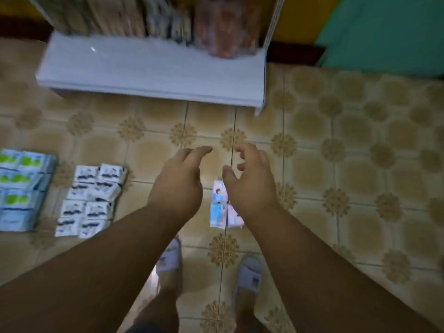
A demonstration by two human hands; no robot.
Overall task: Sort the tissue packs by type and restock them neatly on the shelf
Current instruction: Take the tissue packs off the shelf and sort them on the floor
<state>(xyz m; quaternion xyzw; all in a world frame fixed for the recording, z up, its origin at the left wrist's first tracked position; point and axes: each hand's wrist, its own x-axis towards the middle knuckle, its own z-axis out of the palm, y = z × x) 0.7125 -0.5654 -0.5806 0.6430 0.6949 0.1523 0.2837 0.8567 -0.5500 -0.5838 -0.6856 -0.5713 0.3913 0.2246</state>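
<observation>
Patterned floor tiles spread below the shelf — left hand and right hand hover, fingers loose, holding nothing.

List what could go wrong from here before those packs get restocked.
1. The pink-and-blue packs lie on the floor just ahead of the slippered feet, so a step forward might kick or crush them.
2. The white packs and the blue-green packs sit close together, so types could get mixed when scooped up.
3. Both hands, left and right, are empty; a hurried grab could scatter packs.
</observation>
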